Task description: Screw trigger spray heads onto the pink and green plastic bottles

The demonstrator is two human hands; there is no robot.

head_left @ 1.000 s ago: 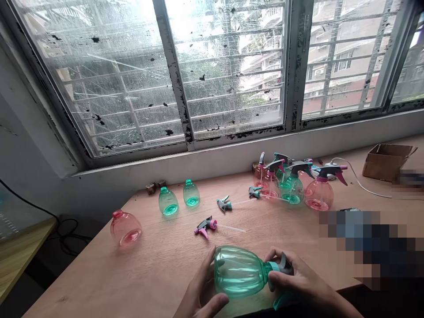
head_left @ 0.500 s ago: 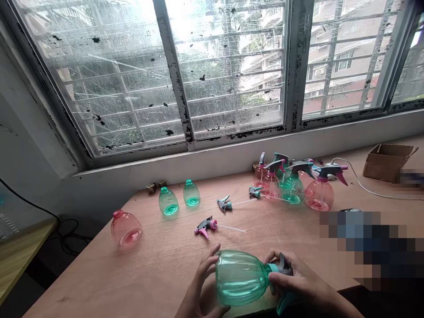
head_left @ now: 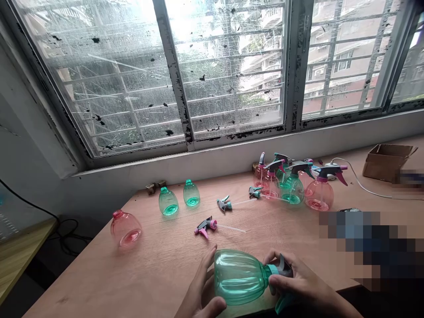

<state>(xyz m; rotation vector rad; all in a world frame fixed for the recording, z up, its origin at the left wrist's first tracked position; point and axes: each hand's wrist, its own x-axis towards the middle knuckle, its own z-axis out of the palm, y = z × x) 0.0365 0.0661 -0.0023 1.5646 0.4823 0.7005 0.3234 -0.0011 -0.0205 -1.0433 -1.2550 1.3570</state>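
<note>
A green see-through spray bottle [head_left: 238, 277] lies on its side at the near edge of the wooden table [head_left: 165, 265]. My left hand [head_left: 200, 293] wraps round its base, fingers curled. My right hand [head_left: 300, 285] is closed over the grey and teal trigger head [head_left: 281, 267] at the bottle's neck. Further back lie a loose pink trigger head [head_left: 206, 226] with its tube and a loose teal trigger head [head_left: 224, 203].
An open pink bottle [head_left: 126, 228] stands at the left and two open green bottles [head_left: 168, 201] behind it. A cluster of finished spray bottles [head_left: 293, 183] stands at the back right, with a white cable [head_left: 361, 183] and a cardboard box [head_left: 384, 161].
My left hand shifted its grip on the bottle's base, and the bottle turned slightly between my hands. Nothing else on the table moved.
</note>
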